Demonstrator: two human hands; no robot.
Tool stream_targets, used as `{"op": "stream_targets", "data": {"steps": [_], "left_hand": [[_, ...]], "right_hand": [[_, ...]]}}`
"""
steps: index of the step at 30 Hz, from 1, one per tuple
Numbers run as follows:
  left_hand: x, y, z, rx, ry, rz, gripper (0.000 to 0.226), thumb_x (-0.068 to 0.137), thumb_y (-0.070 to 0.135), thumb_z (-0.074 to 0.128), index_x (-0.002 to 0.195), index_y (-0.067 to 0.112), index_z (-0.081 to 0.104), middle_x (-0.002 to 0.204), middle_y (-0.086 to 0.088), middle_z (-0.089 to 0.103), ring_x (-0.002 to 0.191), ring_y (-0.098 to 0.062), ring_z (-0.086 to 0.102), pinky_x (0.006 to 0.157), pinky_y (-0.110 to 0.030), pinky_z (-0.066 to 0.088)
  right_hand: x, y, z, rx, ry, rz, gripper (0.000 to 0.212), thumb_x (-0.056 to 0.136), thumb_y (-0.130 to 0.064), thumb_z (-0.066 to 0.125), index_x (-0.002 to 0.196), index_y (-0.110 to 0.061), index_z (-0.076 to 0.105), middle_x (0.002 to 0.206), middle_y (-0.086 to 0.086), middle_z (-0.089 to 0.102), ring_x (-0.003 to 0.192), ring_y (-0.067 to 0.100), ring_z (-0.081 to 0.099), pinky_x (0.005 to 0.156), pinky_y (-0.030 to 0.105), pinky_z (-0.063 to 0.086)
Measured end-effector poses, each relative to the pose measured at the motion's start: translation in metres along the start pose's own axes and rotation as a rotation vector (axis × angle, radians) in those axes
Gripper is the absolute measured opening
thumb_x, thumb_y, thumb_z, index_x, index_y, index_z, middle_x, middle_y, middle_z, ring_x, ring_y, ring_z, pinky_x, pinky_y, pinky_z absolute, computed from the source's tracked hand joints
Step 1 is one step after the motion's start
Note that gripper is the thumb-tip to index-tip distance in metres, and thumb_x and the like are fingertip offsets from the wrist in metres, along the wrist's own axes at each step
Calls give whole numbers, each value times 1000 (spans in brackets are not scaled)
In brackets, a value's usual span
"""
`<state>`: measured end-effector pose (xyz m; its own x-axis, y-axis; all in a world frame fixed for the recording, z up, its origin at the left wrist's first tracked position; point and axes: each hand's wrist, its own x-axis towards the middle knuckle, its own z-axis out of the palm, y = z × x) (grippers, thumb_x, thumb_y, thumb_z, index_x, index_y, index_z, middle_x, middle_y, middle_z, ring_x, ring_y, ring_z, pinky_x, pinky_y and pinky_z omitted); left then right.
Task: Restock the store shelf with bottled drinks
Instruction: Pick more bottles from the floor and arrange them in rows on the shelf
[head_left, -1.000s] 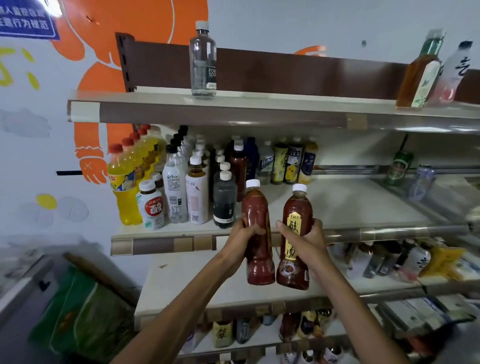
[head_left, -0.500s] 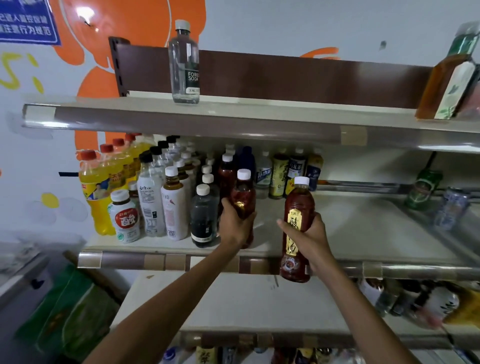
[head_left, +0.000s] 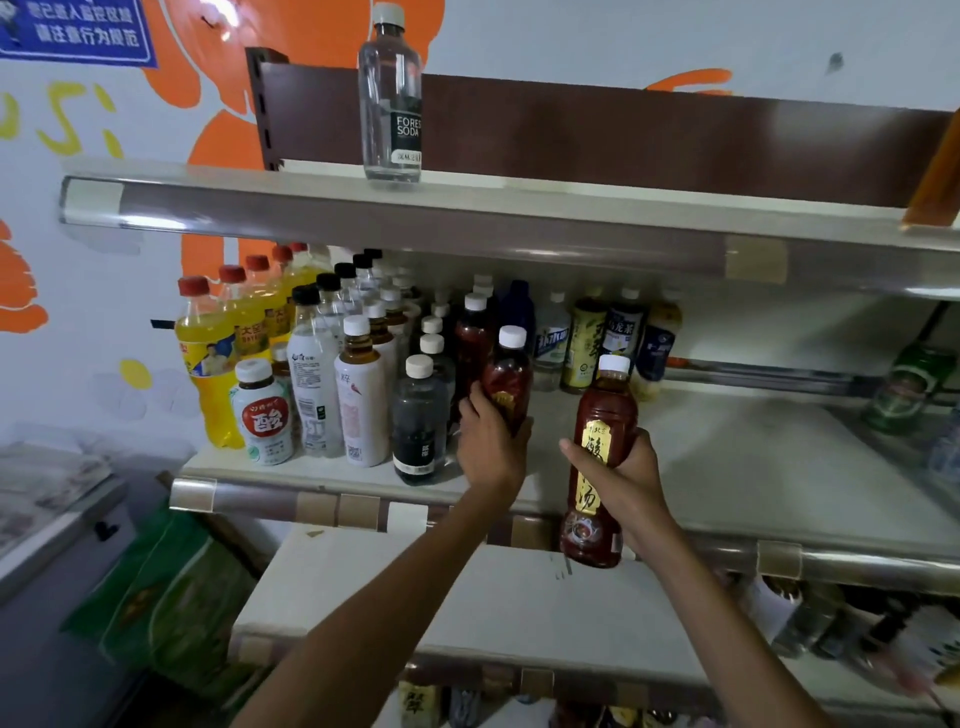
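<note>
Now the left hand (head_left: 491, 449) has its fingers curled round a white-capped red bottle (head_left: 508, 379) over the middle shelf (head_left: 727, 467), near its front edge. The right hand (head_left: 623, 473) wraps its fingers round a gold-labelled red bottle (head_left: 602, 410), held upright before that shelf's front edge.

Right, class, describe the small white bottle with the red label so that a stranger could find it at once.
Look at the middle shelf, at its left front corner. Beside the tall yellow soda bottles stands the small white bottle. It alone is squat, all white, with a red label.
</note>
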<state>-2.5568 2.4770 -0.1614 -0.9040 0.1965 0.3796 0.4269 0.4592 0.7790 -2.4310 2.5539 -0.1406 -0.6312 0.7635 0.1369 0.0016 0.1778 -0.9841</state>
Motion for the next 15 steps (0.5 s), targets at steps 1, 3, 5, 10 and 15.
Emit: {"op": "stream_targets", "data": {"steps": [1, 3, 5, 10, 15], "left_hand": [[0, -1, -1, 31, 27, 1, 88, 79, 35, 76, 146, 10, 25, 136, -12, 41, 118, -29, 52, 92, -41, 48], [-5, -5, 0, 54, 88, 19, 80, 75, 31, 80, 137, 9, 35, 128, -13, 45, 114, -29, 53, 92, -39, 49], [-16, -12, 3, 68, 64, 33, 61, 80, 28, 76, 126, 10, 39, 121, -11, 52, 108, -27, 57, 88, -39, 51], [-23, -29, 8, 146, -134, 33, 40, 95, 32, 58, 128, 14, 44, 123, -9, 64, 101, -25, 66, 78, -34, 56], [-10, -32, 7, 226, -134, 0, 23, 99, 33, 52, 110, 13, 57, 103, -5, 69, 81, -18, 64, 63, -24, 46]], "right_hand": [[0, 2, 0, 6, -7, 4, 56, 69, -31, 86, 110, -20, 50, 99, 5, 65, 87, 20, 66, 75, 38, 57], [0, 6, 2, 21, -21, 11, 55, 69, -30, 86, 110, -20, 50, 99, 6, 65, 87, 21, 66, 74, 37, 57], [0, 8, 3, 26, -35, 16, 54, 69, -30, 87, 108, -21, 50, 99, 6, 65, 87, 21, 67, 73, 37, 57], [1, 9, 7, 36, -50, 12, 54, 70, -30, 86, 109, -20, 50, 98, 4, 65, 87, 18, 66, 72, 34, 55], [4, 10, 5, 43, -59, 23, 53, 71, -29, 85, 109, -19, 51, 98, 3, 65, 88, 17, 65, 70, 31, 53]]}}
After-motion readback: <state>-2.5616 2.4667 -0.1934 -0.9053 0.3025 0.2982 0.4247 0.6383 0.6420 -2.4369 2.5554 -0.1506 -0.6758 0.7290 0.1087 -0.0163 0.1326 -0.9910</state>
